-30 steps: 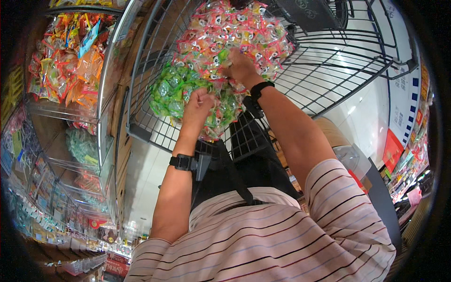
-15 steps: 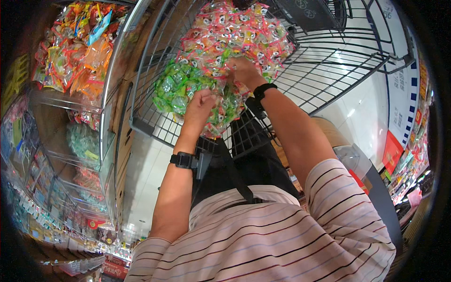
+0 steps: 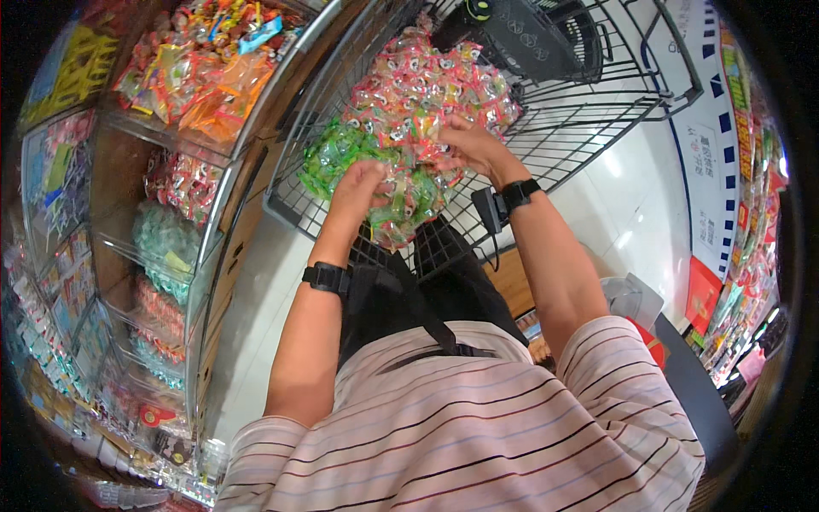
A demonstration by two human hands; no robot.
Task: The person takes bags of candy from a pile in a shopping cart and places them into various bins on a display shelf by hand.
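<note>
A large heap of small clear-wrapped snack packets with red-pink edges [image 3: 426,85] lies in the shopping cart [image 3: 589,119]. Green-wrapped packets [image 3: 337,154] cover its left side, and more green ones show between my hands. My left hand [image 3: 354,186] rests at the heap's near left edge with its fingers curled in against the packets; what they grip is hidden. On the right, my right hand [image 3: 479,149] reaches over the pink-edged packets, its fingers and thumb spread apart. No packet stands out clearly in its grasp.
Stepped shelf bins of bagged sweets [image 3: 192,68] stand close along the cart's left side. A black folded seat panel [image 3: 533,38] sits at the cart's far end. More packed shelves [image 3: 751,171] line the far right. A grey-white machine [image 3: 631,299] is beside my right elbow.
The view has shifted, so the shelf and cart sit differently. My right hand has moved rightward from my left, and its fingers have opened out. My left hand stays curled at the heap.
</note>
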